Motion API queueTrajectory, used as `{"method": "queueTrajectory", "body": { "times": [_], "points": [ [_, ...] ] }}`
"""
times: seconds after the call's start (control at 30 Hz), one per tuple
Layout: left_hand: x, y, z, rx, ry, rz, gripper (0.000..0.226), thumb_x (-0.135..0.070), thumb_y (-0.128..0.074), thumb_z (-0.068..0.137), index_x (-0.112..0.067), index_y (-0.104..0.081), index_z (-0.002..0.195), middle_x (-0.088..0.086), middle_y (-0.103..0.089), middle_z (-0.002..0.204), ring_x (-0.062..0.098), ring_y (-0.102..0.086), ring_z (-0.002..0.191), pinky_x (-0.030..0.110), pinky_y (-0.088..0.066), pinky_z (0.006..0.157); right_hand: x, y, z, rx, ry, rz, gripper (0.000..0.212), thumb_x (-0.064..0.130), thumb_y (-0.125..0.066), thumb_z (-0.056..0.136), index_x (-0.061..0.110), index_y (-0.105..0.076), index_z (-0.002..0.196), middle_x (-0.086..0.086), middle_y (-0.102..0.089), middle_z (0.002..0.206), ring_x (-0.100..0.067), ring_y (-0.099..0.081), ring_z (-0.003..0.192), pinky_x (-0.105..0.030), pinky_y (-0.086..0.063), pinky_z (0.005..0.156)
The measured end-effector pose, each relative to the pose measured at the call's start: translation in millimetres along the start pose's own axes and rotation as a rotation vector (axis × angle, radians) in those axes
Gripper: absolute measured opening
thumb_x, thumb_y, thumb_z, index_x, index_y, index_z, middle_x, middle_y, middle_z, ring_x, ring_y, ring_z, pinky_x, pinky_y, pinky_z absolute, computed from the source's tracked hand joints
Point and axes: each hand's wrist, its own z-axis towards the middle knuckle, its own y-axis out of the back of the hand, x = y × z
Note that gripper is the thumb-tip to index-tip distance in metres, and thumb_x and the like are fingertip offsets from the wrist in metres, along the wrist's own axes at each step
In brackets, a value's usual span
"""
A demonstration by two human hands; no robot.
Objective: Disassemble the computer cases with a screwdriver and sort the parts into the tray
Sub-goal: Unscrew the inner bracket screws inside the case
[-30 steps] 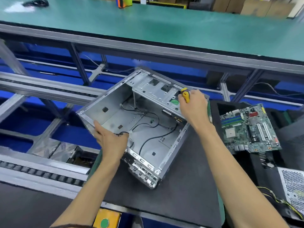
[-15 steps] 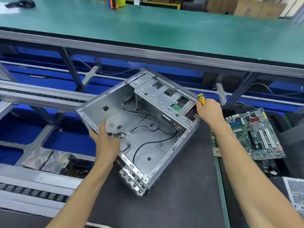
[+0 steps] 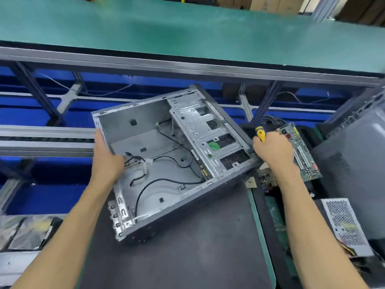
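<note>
While held by both hands, computer case (image 3: 166, 163) open side up, tilted, its near corner over the dark mat (image 3: 187, 257) on the surface. Left hand (image 3: 107, 161) on the case's left wall, thumb over the rim and inside, fingers hidden behind the wall; grip clamped on that edge. Right hand (image 3: 273, 151) at the case's far right corner, grip curled round a yellow-handled screwdriver (image 3: 260, 133), handle end poking up from the fist (shaft hidden). Cannot tell whether those fingers also hold the case corner or only press against it.

Inside the case: bare metal floor, loose black cables (image 3: 164, 180) trailing across it, a perforated drive cage (image 3: 208, 138) along the right side with a green tab (image 3: 213, 146) showing through one opening. Rear slot brackets at the near left corner, overhanging the mat.

Right of the case, just beyond the right hand: a green motherboard (image 3: 302, 155) lying partly under the wrist. Nearer, a silver power supply (image 3: 345, 226) with a perforated face, yellow wires at its lower end. Beside it, a grey case panel (image 3: 354, 163) standing at the right margin.

Behind everything, a long green-topped surface (image 3: 187, 32) on a metal frame, blue bins beneath it. Cardboard boxes (image 3: 270, 4) along the far edge. Silvery bags (image 3: 25, 232) at lower left, blurred.
</note>
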Motion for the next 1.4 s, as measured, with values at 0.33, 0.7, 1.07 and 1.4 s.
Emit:
{"method": "queueTrajectory", "body": {
  "times": [0.33,0.7,1.07,1.4],
  "points": [
    [-26,-18,58,0.187,-0.085,0.55,0.088,0.005,-0.044,0.09,-0.034,-0.007,0.159,0.023,-0.05,0.128,0.033,-0.052,0.075,0.038,-0.039,0.058,-32,12,-32,0.323,-0.045,-0.063,0.038,0.036,-0.051,0.1,0.008,-0.051,0.073,-0.009,-0.06,0.07,-0.024,-0.053,0.059,-0.034,-0.043,0.059],
    [-85,-133,-52,0.332,-0.253,0.236,0.026,-0.026,-0.055,0.1,-0.015,-0.059,0.124,0.004,-0.059,0.119,0.015,-0.057,0.1,0.03,-0.042,0.089,6,54,-15,0.162,0.206,0.933,0.043,0.047,-0.056,0.095,0.016,-0.038,0.071,-0.005,-0.033,0.063,-0.021,-0.031,0.057,-0.037,-0.028,0.059],
    [-60,-156,-49,0.399,-0.165,-0.043,0.021,-0.022,-0.056,0.1,-0.039,-0.067,0.103,-0.019,-0.054,0.066,0.002,-0.041,0.055,0.01,-0.033,0.049,45,0,-9,0.465,0.236,1.613,0.054,0.063,-0.035,0.096,0.024,-0.048,0.061,0.007,-0.036,0.057,-0.012,-0.029,0.052,-0.031,-0.021,0.054],
    [-112,-136,-59,0.333,-0.452,0.058,0.024,-0.036,-0.056,0.1,-0.031,-0.063,0.122,-0.006,-0.058,0.118,0.009,-0.056,0.112,0.032,-0.046,0.099,38,-27,-8,0.76,0.246,1.485,0.064,0.059,-0.016,0.104,0.014,-0.053,0.077,0.003,-0.029,0.065,-0.012,-0.024,0.058,-0.029,-0.025,0.057]
  ]
}}
